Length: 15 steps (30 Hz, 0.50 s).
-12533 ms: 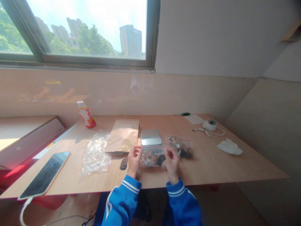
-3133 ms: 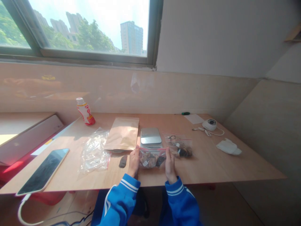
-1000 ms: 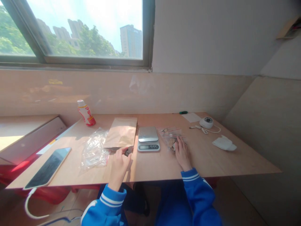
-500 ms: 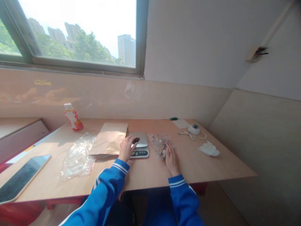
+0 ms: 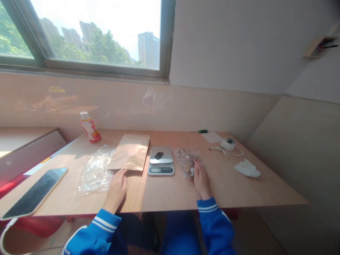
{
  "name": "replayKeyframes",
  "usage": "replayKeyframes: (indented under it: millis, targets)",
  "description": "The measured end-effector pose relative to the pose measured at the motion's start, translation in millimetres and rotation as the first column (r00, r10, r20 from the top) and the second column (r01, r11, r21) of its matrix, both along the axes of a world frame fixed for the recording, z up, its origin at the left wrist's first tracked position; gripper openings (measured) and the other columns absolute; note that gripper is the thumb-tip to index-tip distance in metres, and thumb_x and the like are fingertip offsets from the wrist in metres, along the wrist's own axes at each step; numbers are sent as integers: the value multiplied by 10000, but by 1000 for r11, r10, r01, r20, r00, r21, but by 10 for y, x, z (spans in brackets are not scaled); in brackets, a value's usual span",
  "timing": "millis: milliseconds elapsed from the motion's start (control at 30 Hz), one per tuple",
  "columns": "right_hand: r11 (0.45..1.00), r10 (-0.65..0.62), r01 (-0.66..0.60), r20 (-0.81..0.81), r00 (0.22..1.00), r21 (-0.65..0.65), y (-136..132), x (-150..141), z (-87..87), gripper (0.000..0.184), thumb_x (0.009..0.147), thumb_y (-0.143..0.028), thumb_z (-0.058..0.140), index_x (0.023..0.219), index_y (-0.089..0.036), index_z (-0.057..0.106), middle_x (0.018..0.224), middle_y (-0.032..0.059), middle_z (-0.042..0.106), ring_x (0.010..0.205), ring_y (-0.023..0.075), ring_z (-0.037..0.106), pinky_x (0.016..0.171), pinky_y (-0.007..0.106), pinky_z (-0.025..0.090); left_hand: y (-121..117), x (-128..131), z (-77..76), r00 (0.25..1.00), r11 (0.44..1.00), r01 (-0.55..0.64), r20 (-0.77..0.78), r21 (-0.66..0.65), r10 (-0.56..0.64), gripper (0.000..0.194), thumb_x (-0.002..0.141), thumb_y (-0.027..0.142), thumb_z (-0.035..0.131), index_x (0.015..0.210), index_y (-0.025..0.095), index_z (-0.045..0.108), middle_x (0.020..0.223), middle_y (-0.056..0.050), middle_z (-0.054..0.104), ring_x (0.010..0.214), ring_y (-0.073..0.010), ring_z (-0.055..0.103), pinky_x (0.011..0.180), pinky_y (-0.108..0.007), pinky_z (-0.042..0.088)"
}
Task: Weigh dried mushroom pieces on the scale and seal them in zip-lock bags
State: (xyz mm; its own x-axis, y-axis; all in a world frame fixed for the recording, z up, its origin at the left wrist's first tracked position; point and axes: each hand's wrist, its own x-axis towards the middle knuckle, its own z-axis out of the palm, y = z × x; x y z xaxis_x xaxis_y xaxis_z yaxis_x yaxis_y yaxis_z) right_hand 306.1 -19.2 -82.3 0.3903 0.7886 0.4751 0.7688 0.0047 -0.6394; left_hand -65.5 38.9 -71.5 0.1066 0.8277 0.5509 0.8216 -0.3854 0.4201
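Observation:
A small dark object (image 5: 158, 155) lies on the steel plate of the kitchen scale (image 5: 161, 170); its exact kind is too small to make out. My left hand (image 5: 118, 186) rests low at the front edge of the brown paper bag (image 5: 130, 153), fingers stretched out and holding nothing. On the other side of the scale, my right hand (image 5: 201, 179) lies with extended fingers over the edge of a clear zip bag (image 5: 183, 161) of small mixed pieces.
A crumpled clear plastic bag (image 5: 97, 173), a phone (image 5: 34, 193) and a red-and-white bottle (image 5: 90, 128) stand or lie to the left. Rightward are a white corded device (image 5: 227, 144), a crumpled tissue (image 5: 247, 168), white paper (image 5: 211, 137) and a green-handled tool (image 5: 203, 131).
My left hand has let go of the dark object on the scale and moved left to the paper bag. My right hand stays at the zip bag. The view has shifted slightly.

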Motion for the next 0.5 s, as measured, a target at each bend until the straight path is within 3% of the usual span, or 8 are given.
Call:
replayKeyframes:
  millis: [100,233,367,500]
  targets:
    - [1000,-8,8,1,1000,5,3,2,-1,569,962,-452,172,1332,-148,480,1397,125,472,1311,222,401,1078,445,330,117,-19,-43,982,994,48,-189,97,-29,401,848,141,272,1075,64,595,1085,-186,629,1063,-283,575,942,-443,460]
    - [1000,-3,3,-2,1000,19,4,3,2,553,967,-438,168,1325,-167,491,1394,112,478,1314,212,399,1083,436,331,185,-13,39,892,981,152,-444,117,-86,404,791,38,280,998,18,626,1067,-218,613,988,-299,578,937,-445,445]
    - [1000,-5,5,-6,1000,14,10,9,-8,551,969,-431,169,1321,-158,494,1385,118,486,1311,216,403,1083,440,331,220,41,205,838,999,31,-544,-18,-36,370,784,27,305,867,66,664,934,-195,624,854,-281,590,789,-424,486]
    - [999,-1,0,10,1000,38,17,21,-28,527,970,-413,193,1312,-159,502,1370,120,501,1300,220,417,1075,450,340,257,139,336,776,983,-85,-629,-161,-36,364,802,51,311,725,58,666,757,-205,615,741,-307,602,663,-438,465]
